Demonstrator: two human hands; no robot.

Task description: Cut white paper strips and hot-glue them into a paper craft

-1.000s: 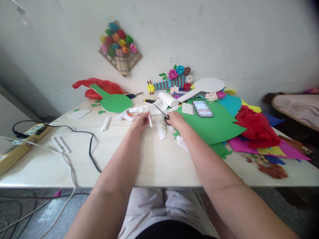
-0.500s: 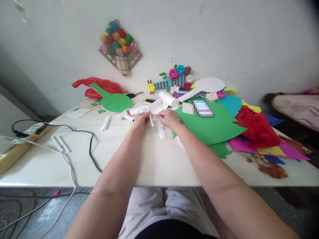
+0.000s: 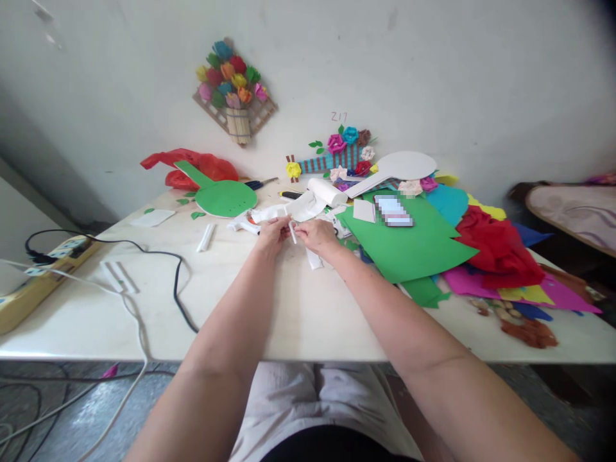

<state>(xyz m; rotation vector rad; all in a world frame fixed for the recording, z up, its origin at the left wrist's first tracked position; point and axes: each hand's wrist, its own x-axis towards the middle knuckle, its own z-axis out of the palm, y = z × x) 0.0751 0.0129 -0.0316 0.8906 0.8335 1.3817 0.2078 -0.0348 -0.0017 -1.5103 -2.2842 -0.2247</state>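
Between my hands a thin white stick-like roll (image 3: pixel 292 232) stands nearly upright. My left hand (image 3: pixel 274 233) is closed around it from the left. From the right, my right hand (image 3: pixel 314 235) is closed in a pinch with its fingertips at the roll; anything else in them is too small to make out. Under the right hand, a white strip (image 3: pixel 314 259) lies on the table. A white glue gun (image 3: pixel 243 225) rests just left of my left hand. Behind both hands lie a roll of white crepe paper (image 3: pixel 327 192) and its loose end.
Green sheets (image 3: pixel 409 247) with a phone (image 3: pixel 393 210) on top lie to the right, beside red cloth-like paper (image 3: pixel 498 250). A green paddle shape (image 3: pixel 225 197) sits back left. A black cable (image 3: pixel 179 276) and a power strip (image 3: pixel 43 282) occupy the left side.
My right hand has moved slightly left, closer to my left hand and the white roll. The left hand stays about where it was. The view has shifted slightly.
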